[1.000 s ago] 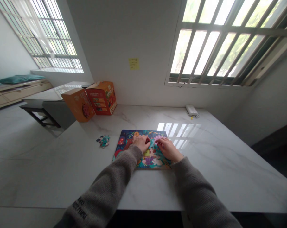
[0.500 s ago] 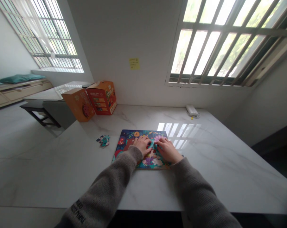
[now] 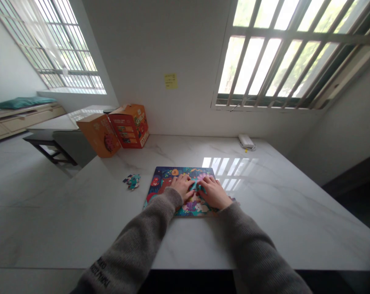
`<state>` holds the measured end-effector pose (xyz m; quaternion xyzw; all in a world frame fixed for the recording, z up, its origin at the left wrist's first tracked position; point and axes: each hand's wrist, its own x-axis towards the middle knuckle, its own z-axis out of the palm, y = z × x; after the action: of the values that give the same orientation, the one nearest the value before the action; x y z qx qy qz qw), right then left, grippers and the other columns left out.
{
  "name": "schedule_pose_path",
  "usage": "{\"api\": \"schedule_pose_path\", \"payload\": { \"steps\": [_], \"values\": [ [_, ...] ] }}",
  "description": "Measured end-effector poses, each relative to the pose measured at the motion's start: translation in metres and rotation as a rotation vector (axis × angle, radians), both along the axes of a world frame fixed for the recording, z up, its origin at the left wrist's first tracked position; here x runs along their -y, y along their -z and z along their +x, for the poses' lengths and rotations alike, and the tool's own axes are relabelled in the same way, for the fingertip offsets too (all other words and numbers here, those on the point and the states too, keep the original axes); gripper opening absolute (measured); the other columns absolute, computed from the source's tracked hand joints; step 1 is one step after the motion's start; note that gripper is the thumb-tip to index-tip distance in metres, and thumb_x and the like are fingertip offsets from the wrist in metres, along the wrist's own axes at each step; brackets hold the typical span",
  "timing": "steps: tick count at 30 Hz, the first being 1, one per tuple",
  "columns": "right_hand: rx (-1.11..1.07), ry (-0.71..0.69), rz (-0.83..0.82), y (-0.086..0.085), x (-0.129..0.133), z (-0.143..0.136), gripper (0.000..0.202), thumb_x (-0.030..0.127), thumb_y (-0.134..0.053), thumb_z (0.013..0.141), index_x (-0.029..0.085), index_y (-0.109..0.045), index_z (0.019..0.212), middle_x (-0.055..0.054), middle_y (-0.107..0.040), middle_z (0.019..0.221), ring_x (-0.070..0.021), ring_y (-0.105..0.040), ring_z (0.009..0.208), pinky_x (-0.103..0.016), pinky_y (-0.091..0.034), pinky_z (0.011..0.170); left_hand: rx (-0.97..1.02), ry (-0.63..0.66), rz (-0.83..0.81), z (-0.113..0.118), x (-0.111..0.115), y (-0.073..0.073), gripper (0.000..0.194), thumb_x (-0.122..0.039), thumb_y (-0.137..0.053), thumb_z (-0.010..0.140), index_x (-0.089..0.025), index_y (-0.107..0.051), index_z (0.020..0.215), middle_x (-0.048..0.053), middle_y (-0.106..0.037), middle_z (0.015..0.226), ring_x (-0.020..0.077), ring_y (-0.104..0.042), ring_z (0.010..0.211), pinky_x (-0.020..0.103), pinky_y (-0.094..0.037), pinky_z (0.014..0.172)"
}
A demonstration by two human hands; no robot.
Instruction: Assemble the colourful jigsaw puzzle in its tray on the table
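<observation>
A colourful jigsaw puzzle (image 3: 163,173) with animals on a dark blue ground lies flat on the marble-patterned table. My left hand (image 3: 181,185) rests on the middle of it, palm down, fingers stretched out. Just right of it, my right hand (image 3: 214,192) is bent over the puzzle, thumb and fingertips drawn together at a teal puzzle piece (image 3: 195,185). The fingers partly cover that piece and the picture around it. A small pile of loose puzzle pieces (image 3: 132,181) lies left of the puzzle. More pieces (image 3: 235,201) peek out beside my right wrist.
Two boxes, an orange one (image 3: 96,132) and a red one (image 3: 130,126), stand at the table's (image 3: 185,245) back left. A white power strip (image 3: 246,141) with a cord lies near the wall at back right. A yellow note (image 3: 170,81) sticks to the wall.
My right fingers have shifted slightly over the teal piece and lie a little lower on the puzzle. My left hand stays in place. The whole view has moved slightly.
</observation>
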<state>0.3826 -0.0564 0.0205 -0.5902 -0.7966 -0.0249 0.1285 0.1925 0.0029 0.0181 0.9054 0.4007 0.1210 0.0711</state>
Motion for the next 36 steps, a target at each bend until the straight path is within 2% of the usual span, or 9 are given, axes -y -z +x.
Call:
{"api": "schedule_pose_path", "payload": {
  "steps": [4, 9, 16, 26, 32, 36],
  "values": [
    [-0.006, 0.009, -0.016, -0.002, 0.001, -0.001, 0.027, 0.032, -0.063, 0.09, 0.024, -0.062, 0.115, -0.009, -0.06, 0.117, -0.0263, -0.049, 0.112, -0.036, -0.039, 0.092, -0.036, 0.039, 0.044, 0.001, 0.0, -0.002, 0.036, -0.039, -0.06, 0.088, -0.025, -0.065, 0.121, 0.009, -0.06, 0.12, 0.0288, -0.052, 0.112, 0.043, -0.04, 0.093],
    [-0.005, 0.013, -0.025, -0.004, 0.002, -0.002, 0.024, 0.03, -0.061, 0.091, 0.023, -0.063, 0.114, -0.009, -0.06, 0.117, -0.0266, -0.049, 0.113, -0.036, -0.038, 0.092, -0.083, 0.145, 0.147, 0.002, -0.004, -0.001, 0.026, -0.034, -0.059, 0.088, -0.019, -0.068, 0.108, 0.011, -0.061, 0.108, 0.028, -0.054, 0.106, 0.041, -0.042, 0.09],
    [-0.019, 0.034, -0.018, -0.003, 0.002, -0.004, 0.019, 0.027, -0.055, 0.094, 0.024, -0.063, 0.111, -0.009, -0.06, 0.115, -0.0259, -0.05, 0.111, -0.036, -0.038, 0.091, -0.033, 0.196, 0.155, 0.003, -0.01, 0.006, 0.023, -0.03, -0.06, 0.087, -0.015, -0.07, 0.101, 0.013, -0.06, 0.102, 0.0272, -0.055, 0.099, 0.038, -0.046, 0.086],
    [-0.041, 0.07, -0.022, -0.002, 0.001, -0.007, 0.021, 0.027, -0.056, 0.093, 0.023, -0.063, 0.112, -0.009, -0.061, 0.116, -0.0265, -0.05, 0.111, -0.037, -0.038, 0.09, -0.04, 0.248, 0.177, 0.0, -0.015, 0.01, 0.025, -0.032, -0.058, 0.09, -0.018, -0.071, 0.107, 0.011, -0.061, 0.1, 0.0251, -0.055, 0.097, 0.037, -0.046, 0.085],
    [-0.05, 0.059, -0.029, -0.004, 0.001, -0.006, 0.027, 0.037, -0.063, 0.09, 0.024, -0.063, 0.114, -0.009, -0.061, 0.116, -0.0268, -0.05, 0.112, -0.038, -0.037, 0.091, -0.058, 0.228, 0.202, 0.0, -0.013, 0.007, 0.025, -0.033, -0.055, 0.093, -0.018, -0.07, 0.105, 0.012, -0.06, 0.099, 0.0249, -0.054, 0.095, 0.037, -0.047, 0.085],
    [-0.036, 0.067, -0.035, -0.004, 0.001, -0.006, 0.024, 0.033, -0.062, 0.091, 0.024, -0.065, 0.114, -0.009, -0.061, 0.116, -0.0262, -0.05, 0.111, -0.037, -0.038, 0.091, -0.055, 0.26, 0.207, 0.001, -0.014, 0.009, 0.023, -0.031, -0.055, 0.093, -0.017, -0.07, 0.104, 0.011, -0.061, 0.1, 0.0249, -0.054, 0.096, 0.038, -0.048, 0.086]
  ]
}}
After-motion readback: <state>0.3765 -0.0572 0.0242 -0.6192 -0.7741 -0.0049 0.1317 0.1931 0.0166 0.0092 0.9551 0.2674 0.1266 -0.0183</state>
